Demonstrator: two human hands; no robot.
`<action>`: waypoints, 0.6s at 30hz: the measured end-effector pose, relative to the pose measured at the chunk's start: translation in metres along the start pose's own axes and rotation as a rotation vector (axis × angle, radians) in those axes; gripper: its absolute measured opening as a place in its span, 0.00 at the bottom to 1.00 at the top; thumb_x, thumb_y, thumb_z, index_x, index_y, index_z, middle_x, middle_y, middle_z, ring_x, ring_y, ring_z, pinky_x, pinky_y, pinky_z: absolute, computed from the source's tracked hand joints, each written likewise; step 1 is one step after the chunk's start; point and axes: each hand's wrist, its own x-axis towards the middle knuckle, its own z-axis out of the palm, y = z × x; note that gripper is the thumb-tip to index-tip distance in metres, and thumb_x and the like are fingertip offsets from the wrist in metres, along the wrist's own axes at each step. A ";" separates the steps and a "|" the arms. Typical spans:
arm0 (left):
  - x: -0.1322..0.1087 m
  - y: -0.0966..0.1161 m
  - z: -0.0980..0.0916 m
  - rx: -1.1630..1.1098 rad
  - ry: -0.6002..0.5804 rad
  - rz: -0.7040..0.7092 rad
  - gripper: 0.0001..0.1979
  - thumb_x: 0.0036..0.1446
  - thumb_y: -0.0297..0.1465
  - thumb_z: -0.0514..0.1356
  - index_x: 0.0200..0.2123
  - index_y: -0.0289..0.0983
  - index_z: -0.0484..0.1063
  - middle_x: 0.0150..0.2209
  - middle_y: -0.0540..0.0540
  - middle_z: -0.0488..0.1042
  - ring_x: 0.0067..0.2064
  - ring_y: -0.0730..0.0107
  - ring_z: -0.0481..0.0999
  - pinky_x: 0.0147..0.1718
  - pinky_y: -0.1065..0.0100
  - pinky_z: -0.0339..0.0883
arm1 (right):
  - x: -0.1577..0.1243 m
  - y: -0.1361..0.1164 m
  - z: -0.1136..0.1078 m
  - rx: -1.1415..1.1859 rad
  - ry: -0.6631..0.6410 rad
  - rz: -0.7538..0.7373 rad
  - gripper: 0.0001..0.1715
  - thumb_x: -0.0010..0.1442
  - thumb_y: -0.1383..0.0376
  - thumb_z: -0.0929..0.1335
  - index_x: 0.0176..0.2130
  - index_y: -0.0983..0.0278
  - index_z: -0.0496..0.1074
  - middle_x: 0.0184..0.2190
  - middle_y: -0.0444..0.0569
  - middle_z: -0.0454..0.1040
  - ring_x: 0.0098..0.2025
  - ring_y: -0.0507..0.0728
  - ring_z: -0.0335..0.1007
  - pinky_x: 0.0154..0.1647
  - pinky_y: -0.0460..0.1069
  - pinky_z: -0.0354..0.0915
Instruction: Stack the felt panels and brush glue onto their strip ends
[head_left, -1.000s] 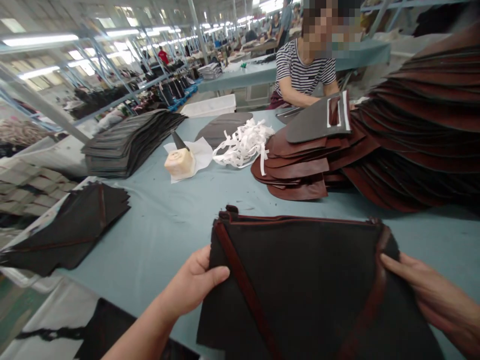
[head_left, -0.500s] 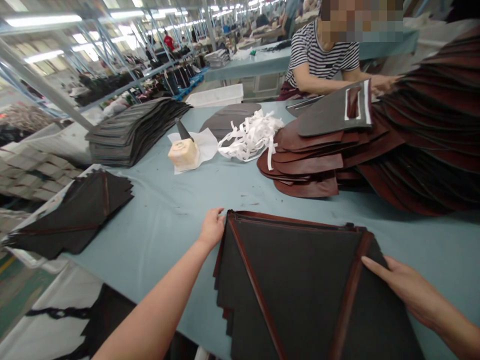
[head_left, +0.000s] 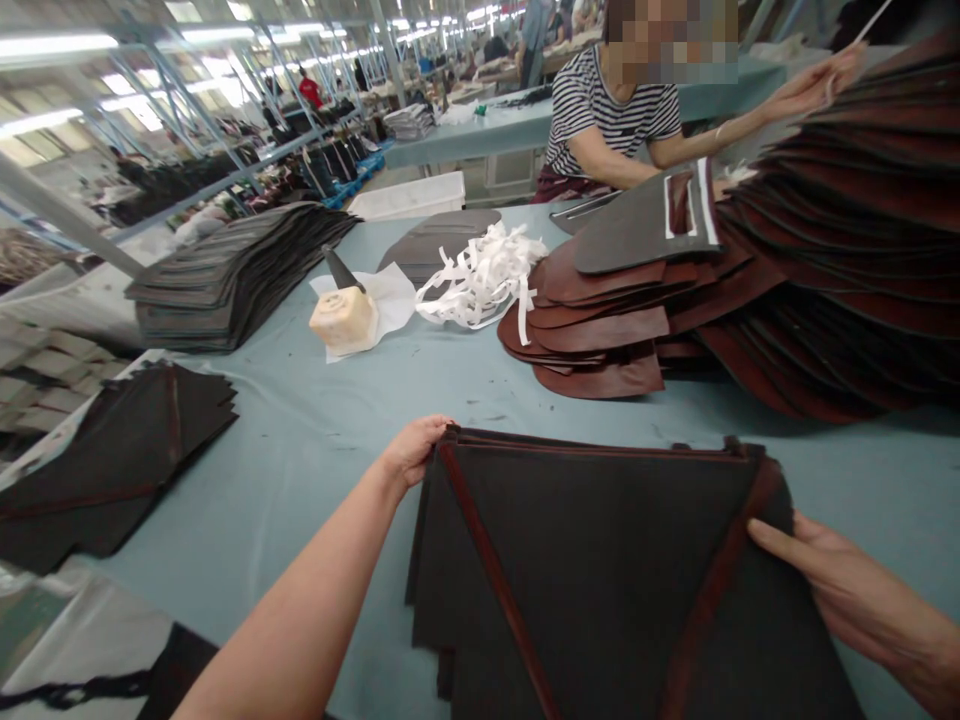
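- Pile of dark pieces [head_left: 112,470]: lies at the left edge of the table [head_left: 315,440], well apart from both hands.
- Left hand [head_left: 411,452]: fingers curled shut over the far left corner of the stack of dark panels [head_left: 600,560].
- Stack of dark panels: lies flat at the table's near edge, its layers fanned and crossed by red-brown trim strips. It looks thin and flexible, fairly heavy as a bundle, with layers apt to slide. It is best held at opposite side edges, with all layers pinched together.
- Brown leather pieces [head_left: 600,330]: heaped beyond the stack, toward the far right corner.
- Right hand [head_left: 847,590]: fingers stretched out flat on the stack's right edge, clasping nothing.
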 end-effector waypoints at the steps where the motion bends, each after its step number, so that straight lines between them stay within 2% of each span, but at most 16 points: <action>1: 0.002 -0.001 0.001 -0.015 0.007 -0.015 0.07 0.46 0.31 0.59 0.28 0.32 0.72 0.23 0.47 0.73 0.25 0.67 0.73 0.28 0.65 0.69 | 0.002 0.000 0.001 -0.017 -0.008 -0.009 0.28 0.41 0.64 0.75 0.43 0.60 0.70 0.38 0.58 0.76 0.38 0.69 0.73 0.36 0.58 0.71; 4: 0.010 -0.005 -0.002 -0.001 0.106 -0.038 0.06 0.43 0.30 0.60 0.25 0.32 0.71 0.20 0.48 0.71 0.25 0.67 0.72 0.28 0.66 0.68 | 0.012 0.001 0.006 -0.115 -0.016 -0.013 0.30 0.43 0.64 0.75 0.45 0.61 0.66 0.38 0.56 0.77 0.38 0.70 0.73 0.37 0.60 0.71; 7: 0.017 -0.010 -0.012 0.071 0.275 -0.038 0.06 0.44 0.29 0.58 0.29 0.34 0.71 0.23 0.49 0.71 0.29 0.69 0.72 0.33 0.68 0.66 | 0.019 0.005 0.009 -0.171 0.007 0.001 0.29 0.47 0.63 0.74 0.48 0.61 0.64 0.37 0.54 0.77 0.38 0.70 0.73 0.38 0.61 0.71; 10: 0.005 -0.015 -0.019 0.151 0.385 -0.042 0.08 0.47 0.30 0.56 0.33 0.35 0.71 0.28 0.47 0.73 0.34 0.67 0.72 0.38 0.67 0.65 | 0.023 0.007 0.009 -0.158 0.024 0.018 0.30 0.48 0.62 0.73 0.49 0.59 0.63 0.37 0.54 0.77 0.38 0.70 0.73 0.37 0.61 0.71; 12: -0.013 -0.019 -0.016 0.194 0.393 -0.045 0.09 0.49 0.31 0.55 0.32 0.35 0.71 0.30 0.46 0.73 0.36 0.66 0.72 0.40 0.66 0.64 | 0.025 0.007 0.008 -0.145 0.045 0.026 0.30 0.47 0.62 0.73 0.49 0.58 0.63 0.38 0.54 0.77 0.38 0.71 0.73 0.36 0.60 0.71; 15: -0.043 -0.024 -0.002 0.240 0.363 -0.056 0.11 0.50 0.35 0.55 0.34 0.35 0.71 0.32 0.46 0.73 0.36 0.66 0.72 0.41 0.65 0.63 | 0.025 0.007 0.006 -0.125 0.071 0.049 0.31 0.45 0.60 0.74 0.48 0.57 0.65 0.39 0.55 0.76 0.40 0.71 0.72 0.37 0.60 0.71; 18: -0.057 -0.024 0.011 0.275 0.315 -0.081 0.15 0.48 0.37 0.58 0.38 0.34 0.70 0.32 0.46 0.73 0.34 0.66 0.71 0.38 0.66 0.64 | 0.023 0.007 0.004 -0.113 0.062 0.074 0.32 0.43 0.59 0.75 0.48 0.56 0.66 0.41 0.56 0.75 0.41 0.71 0.72 0.37 0.60 0.71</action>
